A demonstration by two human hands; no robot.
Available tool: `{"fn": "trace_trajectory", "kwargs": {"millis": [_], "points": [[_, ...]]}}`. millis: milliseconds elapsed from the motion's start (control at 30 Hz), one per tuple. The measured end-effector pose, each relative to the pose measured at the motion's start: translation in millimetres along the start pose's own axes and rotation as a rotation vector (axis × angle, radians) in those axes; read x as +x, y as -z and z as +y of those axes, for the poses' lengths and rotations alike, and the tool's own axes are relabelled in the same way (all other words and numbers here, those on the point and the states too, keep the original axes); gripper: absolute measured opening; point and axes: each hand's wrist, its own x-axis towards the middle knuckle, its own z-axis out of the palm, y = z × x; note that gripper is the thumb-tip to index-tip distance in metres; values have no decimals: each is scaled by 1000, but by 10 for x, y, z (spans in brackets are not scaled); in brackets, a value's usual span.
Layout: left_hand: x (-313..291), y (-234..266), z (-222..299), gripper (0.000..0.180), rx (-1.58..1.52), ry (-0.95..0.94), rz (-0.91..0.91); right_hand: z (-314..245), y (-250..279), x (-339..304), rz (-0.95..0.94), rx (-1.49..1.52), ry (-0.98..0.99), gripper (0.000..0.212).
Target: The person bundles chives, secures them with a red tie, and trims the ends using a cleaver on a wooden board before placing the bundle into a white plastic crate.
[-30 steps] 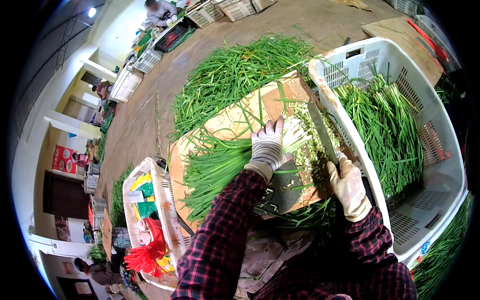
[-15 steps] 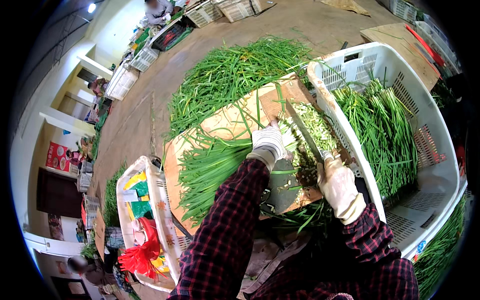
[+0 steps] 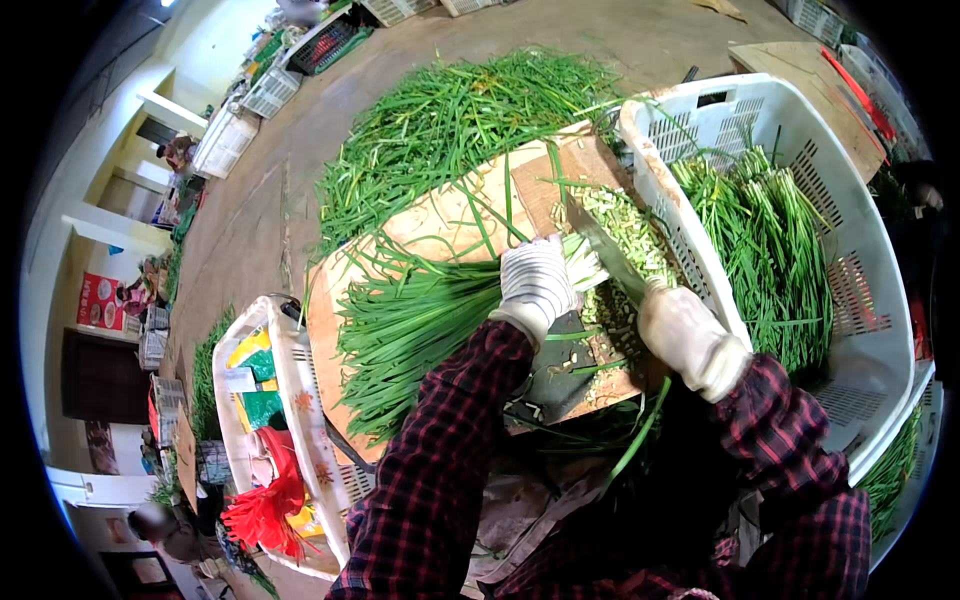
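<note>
The green bunch point(image 3: 425, 318) lies roughly left to right, pale ends rightward, the left hand point(image 3: 537, 283) curled tightly over it, the right hand point(image 3: 688, 332) gripping a knife point(image 3: 607, 250).

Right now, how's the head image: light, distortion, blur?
Head view: black fisheye rim, with the large crate bowed at right; pale far wall bright at upper left, deep shadow below the cutting board; knife and green stalks read clearly, but the background person at lower left has a blurred head.
</note>
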Motion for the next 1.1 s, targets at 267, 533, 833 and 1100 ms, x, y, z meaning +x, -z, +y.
{"fn": "trace_trajectory", "kwargs": {"millis": [267,533,833,1100], "points": [[-15,100,30,85,-47,-43,-18,77,-449,690,88,-50,5,22],[-477,-32,-573,134,-64,51,-10,263,-406,644,180,150,-134,28],[-1275,692,-830,85,-1,98,120,-276,156,-66,741,345,150,43],[-2649,1259,-630,76,39,85,246,-1130,250,-879,522,809,320,41]]}}
